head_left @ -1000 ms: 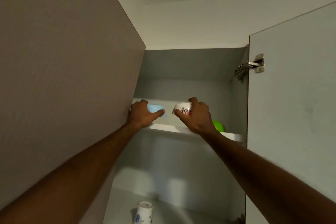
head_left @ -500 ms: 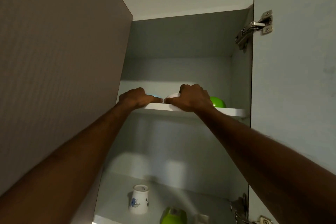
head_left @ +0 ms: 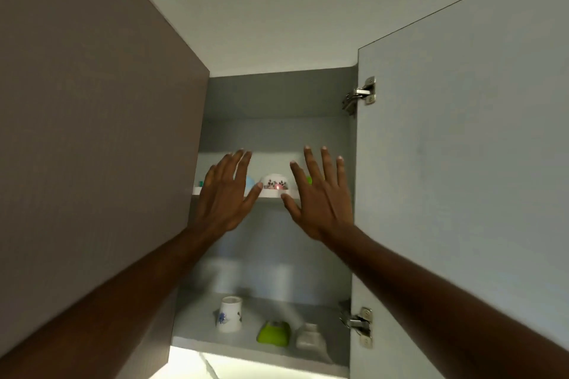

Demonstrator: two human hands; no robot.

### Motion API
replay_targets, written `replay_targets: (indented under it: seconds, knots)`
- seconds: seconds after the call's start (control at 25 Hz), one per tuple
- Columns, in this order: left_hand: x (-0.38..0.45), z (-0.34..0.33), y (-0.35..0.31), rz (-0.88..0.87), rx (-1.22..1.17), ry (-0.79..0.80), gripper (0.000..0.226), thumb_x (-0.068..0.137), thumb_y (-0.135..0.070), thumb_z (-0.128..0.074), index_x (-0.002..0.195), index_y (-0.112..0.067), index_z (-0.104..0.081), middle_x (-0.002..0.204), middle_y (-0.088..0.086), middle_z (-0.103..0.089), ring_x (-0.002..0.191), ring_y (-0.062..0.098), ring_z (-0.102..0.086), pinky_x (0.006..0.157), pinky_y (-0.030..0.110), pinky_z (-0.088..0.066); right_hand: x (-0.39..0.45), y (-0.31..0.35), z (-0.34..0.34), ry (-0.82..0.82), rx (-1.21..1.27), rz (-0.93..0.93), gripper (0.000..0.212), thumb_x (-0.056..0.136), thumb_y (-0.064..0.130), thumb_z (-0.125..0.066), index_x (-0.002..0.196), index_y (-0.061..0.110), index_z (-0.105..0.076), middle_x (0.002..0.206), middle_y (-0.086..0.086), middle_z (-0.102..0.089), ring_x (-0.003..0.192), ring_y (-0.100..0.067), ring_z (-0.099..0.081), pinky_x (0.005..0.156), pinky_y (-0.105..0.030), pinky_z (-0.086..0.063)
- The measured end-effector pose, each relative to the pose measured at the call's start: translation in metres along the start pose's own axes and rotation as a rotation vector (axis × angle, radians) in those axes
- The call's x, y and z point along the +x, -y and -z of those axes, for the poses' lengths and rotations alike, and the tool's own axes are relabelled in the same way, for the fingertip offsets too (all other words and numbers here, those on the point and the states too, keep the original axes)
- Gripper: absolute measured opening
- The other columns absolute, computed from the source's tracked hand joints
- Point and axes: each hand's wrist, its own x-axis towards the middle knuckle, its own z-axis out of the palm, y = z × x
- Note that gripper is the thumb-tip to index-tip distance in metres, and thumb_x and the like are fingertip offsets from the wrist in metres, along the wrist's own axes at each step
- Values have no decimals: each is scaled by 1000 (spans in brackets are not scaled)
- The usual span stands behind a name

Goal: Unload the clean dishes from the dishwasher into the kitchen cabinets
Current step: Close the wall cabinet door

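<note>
**Two bowls shelved, both hands coming away empty**

Two hands are hanging in front of the open cabinet, and you are holding nothing in either. Your left hand (head_left: 226, 194) is spread wide with its fingers fanned; your right hand (head_left: 318, 194) is doing the same beside it. Between them, the flowered bowl (head_left: 274, 182) is sitting upside down near the front edge of the upper shelf (head_left: 271, 193). A blue bowl (head_left: 248, 183) is showing just left of it, mostly hidden by your left hand, and something green (head_left: 308, 180) is peeking out behind your right fingers.

You are finishing the placing step for this pair. Judging from the empty hands, the next move is calling for a return to the dishwasher, which is not in view, for the next load.

Compared with half a second ago, your hands are no longer closed over the bowls at the shelf edge; they are opened and drawn back. On the lower shelf (head_left: 246, 344), a cup (head_left: 229, 314), a green item (head_left: 274, 332) and a pale item (head_left: 311, 337) are standing.
</note>
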Motion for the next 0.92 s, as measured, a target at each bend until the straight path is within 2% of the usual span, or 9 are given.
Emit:
replay_targets:
  seconds: [0.08,0.24,0.48,0.56,0.64,0.68,0.76,0.84,0.92]
  knots:
    - [-15,36,-36,-126,53,-7,77,101,-59,-35,165,-20,-17,171,4,-22,157,25,-22,126,50,-24,-50,-6,40,19,-14,-45,80,97,70,-31,162,24,-33,175,-13,-2,161,-39,7,127,-63,-3]
    - [-35,102,-131,-240,15,-24,83,102,-55,-43,166,-16,-9,174,4,-9,160,22,-12,129,47,-18,-150,-16,130,-53,0,-124,83,97,68,-37,166,23,-24,174,-17,11,160,-37,14,127,-63,-7]
    - [-61,172,-321,-615,58,-48,81,105,-52,-36,165,-11,-1,174,8,4,161,23,1,128,50,-18,-269,-103,264,-347,26,-284,86,92,49,-58,166,20,-24,174,-18,1,162,-36,3,128,-62,-12]
    - [-63,192,-379,-725,108,-94,78,106,-48,-33,165,-11,3,173,10,9,161,26,5,129,50,-13,-302,-144,285,-288,54,-402,90,92,50,-57,167,20,-18,175,-13,2,162,-33,-1,129,-54,-13]
    - [-60,203,-425,-784,90,-72,77,107,-46,-33,165,-12,4,173,9,11,161,26,7,129,51,-10,-327,-175,290,-89,260,-590,93,94,56,-61,166,26,-10,176,-5,-4,161,-28,-15,127,-42,-19]
    - [-57,206,-447,-825,86,-34,75,107,-46,-33,165,-14,3,173,8,10,161,25,7,129,51,-11,-336,-186,291,31,483,-684,95,94,57,-66,165,28,-10,173,-3,-18,156,-26,-29,125,-39,-26]
    - [-56,204,-480,-919,179,73,72,108,-48,-32,166,-18,-3,174,6,4,161,25,2,129,53,-10,-345,-196,289,234,897,-820,86,91,52,-73,158,26,-26,153,3,-50,133,-24,-57,118,-41,-43]
    - [-63,199,-497,-950,336,176,71,106,-52,-34,165,-20,-12,174,7,-5,161,27,-4,129,54,-5,-351,-200,287,290,1028,-851,74,93,46,-73,152,24,-35,134,5,-60,116,-21,-64,111,-47,-51]
    - [-71,208,-491,-923,397,228,64,106,-55,-33,161,-22,-31,170,9,-23,160,29,-12,129,54,-2,-356,-192,286,212,1048,-887,63,93,51,-68,145,23,-45,128,1,-65,110,-24,-68,105,-50,-55]
